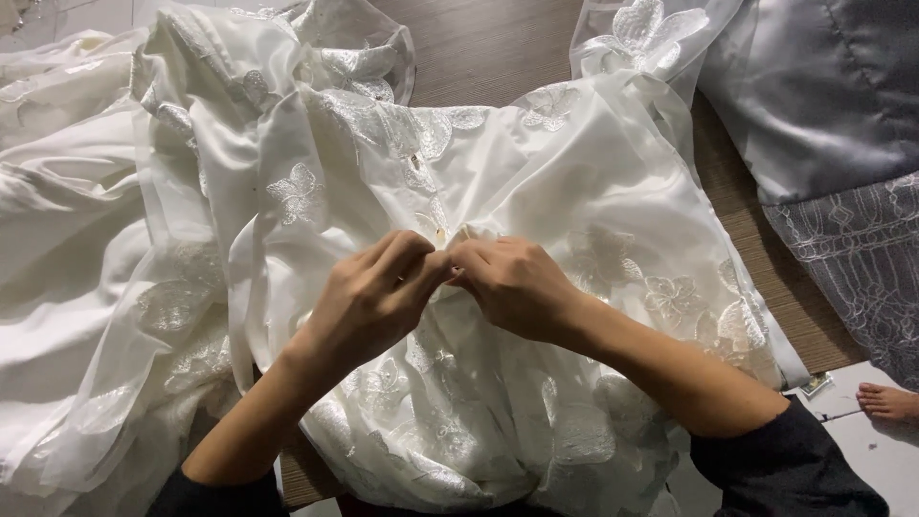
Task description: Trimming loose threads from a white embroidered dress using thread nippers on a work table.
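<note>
Both hands, left hand (369, 297) and right hand (512, 282), fingertips pressed together, pinching white lace-appliqué sheer garment (536, 182) at centre, spread over brown wooden worktop (488, 43). Risk: hard pull likely tears sheer fabric, snags lace.

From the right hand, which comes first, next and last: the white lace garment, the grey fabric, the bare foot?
1. White lace garment: pinched under the right hand.
2. Grey fabric: upper right, on the table.
3. Bare foot: far right, on the floor.

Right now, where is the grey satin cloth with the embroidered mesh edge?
The grey satin cloth lies at the upper right of the head view, on the brown wooden table, just right of the white lace garment.
</note>
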